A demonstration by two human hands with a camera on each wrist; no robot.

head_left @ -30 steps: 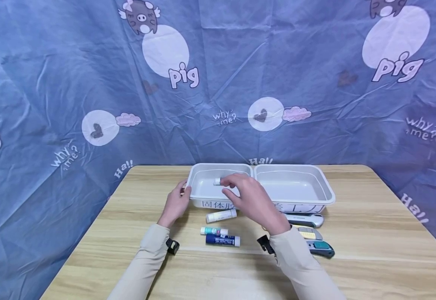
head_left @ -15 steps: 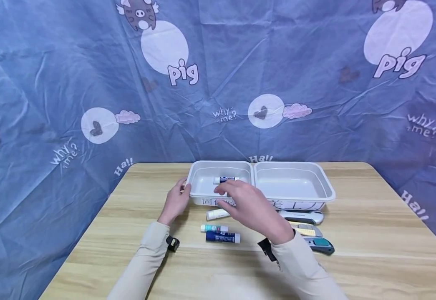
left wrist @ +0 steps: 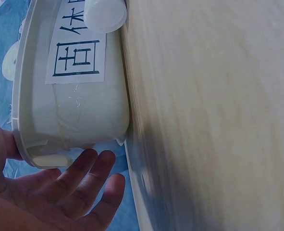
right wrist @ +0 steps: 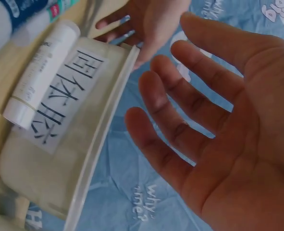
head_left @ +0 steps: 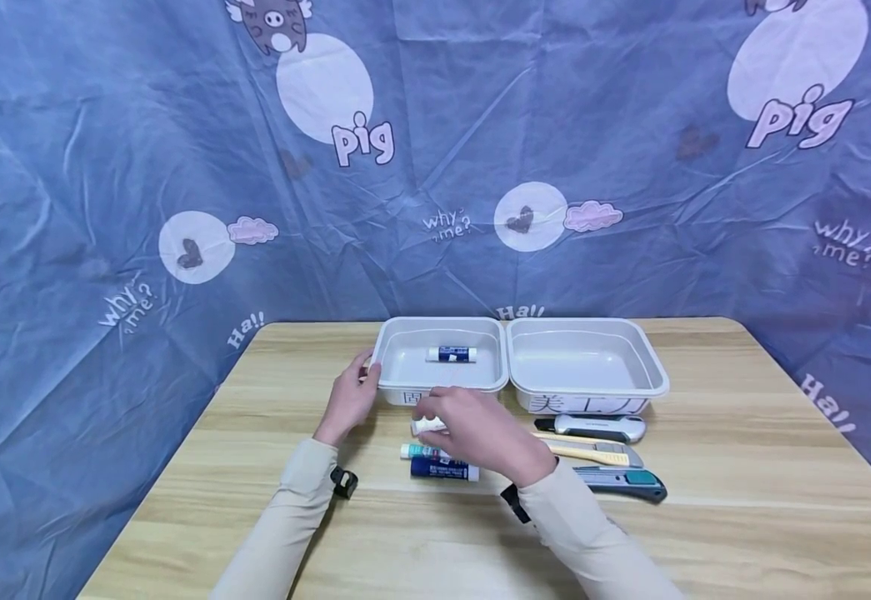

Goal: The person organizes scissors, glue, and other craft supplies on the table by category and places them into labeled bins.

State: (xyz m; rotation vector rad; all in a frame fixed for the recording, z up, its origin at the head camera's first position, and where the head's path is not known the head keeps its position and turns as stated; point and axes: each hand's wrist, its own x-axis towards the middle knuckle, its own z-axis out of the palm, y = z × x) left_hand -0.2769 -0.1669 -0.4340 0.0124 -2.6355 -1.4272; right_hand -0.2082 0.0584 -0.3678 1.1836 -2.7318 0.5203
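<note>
My left hand (head_left: 350,400) holds the left end of a white plastic box (head_left: 397,385), its thumb over the rim and fingers along the outside. Inside that box lies a blue-and-white glue stick (head_left: 453,355). My right hand (head_left: 476,429) hovers over a white glue stick (head_left: 427,426) in front of the box, partly covering it in the head view. In the right wrist view its fingers are spread and apart from the white glue stick (right wrist: 43,72). Nearer me lie a teal glue stick (head_left: 416,451) and a navy glue stick (head_left: 443,469).
A second white box (head_left: 660,385) stands against the first on the right. In front of it lie a grey-black utility knife (head_left: 608,428), a yellow one (head_left: 593,454) and a green-black one (head_left: 623,482). A blue printed cloth (head_left: 367,250) hangs behind the table.
My right hand has let go of the blue-and-white glue stick inside the left box. It has drawn back toward me, over the white glue stick. The left hand stays at the box.
</note>
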